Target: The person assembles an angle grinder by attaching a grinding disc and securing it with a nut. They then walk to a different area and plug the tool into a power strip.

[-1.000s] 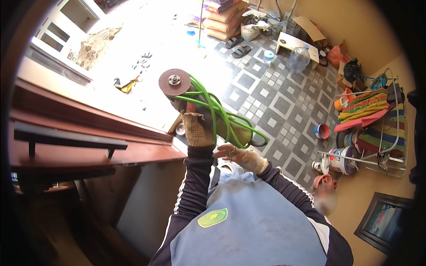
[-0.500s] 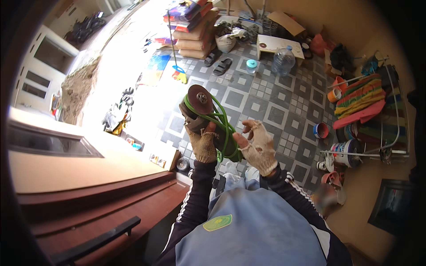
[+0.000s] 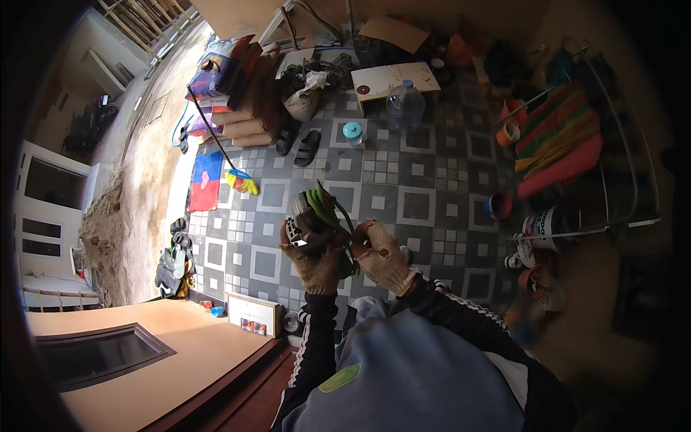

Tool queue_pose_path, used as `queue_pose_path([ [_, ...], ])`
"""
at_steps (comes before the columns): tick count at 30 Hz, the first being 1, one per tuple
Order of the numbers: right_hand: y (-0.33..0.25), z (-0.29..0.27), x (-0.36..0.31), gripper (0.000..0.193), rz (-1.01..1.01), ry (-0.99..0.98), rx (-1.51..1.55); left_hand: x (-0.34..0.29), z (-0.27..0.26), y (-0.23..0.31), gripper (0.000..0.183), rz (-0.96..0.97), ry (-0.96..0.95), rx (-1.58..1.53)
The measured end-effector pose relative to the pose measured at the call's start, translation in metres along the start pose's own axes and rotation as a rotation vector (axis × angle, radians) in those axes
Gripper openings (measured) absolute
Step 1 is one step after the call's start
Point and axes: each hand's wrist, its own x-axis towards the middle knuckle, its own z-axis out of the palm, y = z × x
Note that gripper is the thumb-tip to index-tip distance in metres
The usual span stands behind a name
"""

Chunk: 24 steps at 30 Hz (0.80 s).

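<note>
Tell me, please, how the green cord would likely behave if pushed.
The green cord is probably floppy, since its bent strands lie against the power tool. One strand could shift on its own, as it bows away from the others. Cracking seems unlikely, as its curves show no visible break.

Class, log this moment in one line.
left hand: holding power tool | right hand: at green cord | tiled floor: sandals, broom

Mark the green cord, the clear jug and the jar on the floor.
Green cord (image 3: 324, 208): head view, upper coils.
Jug (image 3: 404, 107): head view, body.
Jar (image 3: 353, 133): head view, blue lid.
</note>
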Motion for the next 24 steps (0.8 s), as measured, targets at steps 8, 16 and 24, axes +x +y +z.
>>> queue_pose_path([
  [8,-0.039,-0.109,0.129,0.024,0.445,-0.2,0.549,0.072,0.042,0.006,0.114,-0.18,-0.203,-0.119],
  [16,-0.048,-0.117,0.208,0.027,0.457,-0.275,0.637,0.155,0.092,-0.014,0.108,-0.167,-0.17,-0.186],
  [24,-0.013,-0.101,0.26,0.024,0.163,-0.149,0.201,0.287,0.161,-0.047,0.107,-0.161,0.039,-0.162],
])
